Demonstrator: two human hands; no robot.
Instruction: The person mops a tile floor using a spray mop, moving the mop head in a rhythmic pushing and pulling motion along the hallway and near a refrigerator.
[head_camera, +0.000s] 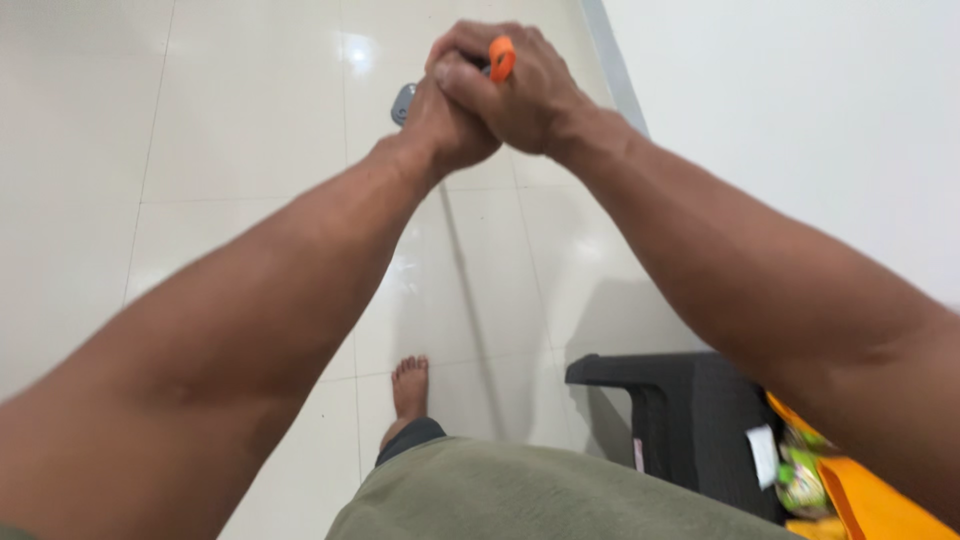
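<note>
I look down and see two bare arms reaching out over the white tile floor (250, 150). On the left side, the left hand (440, 120) is curled up tight. Its grip is closed around the top of a thin stick (462, 270), and the right hand sits over it, so I cannot see all of its fingers. The stick goes from the hands down toward the floor, between the two arms. It looks pale and thin, and I cannot tell what kind of stick it is.

Just past the left hand, a small grey part (402, 102) peeks out. I cannot tell what it is.

The right hand (515, 85) is wrapped over the left hand, touching it. Its grip is closed too. An orange loop (502, 57) sticks up between its fingers, at the top of the hands.

Lower down, near the middle, a bare foot (409, 385) stands flat on the floor, just left of the stick. Below it are green shorts (520, 495).

To the right, by the white wall (800, 120), there is a black plastic chair (680, 410). On it lies an orange bag (870, 505) with small packets (800, 480) beside it.
</note>
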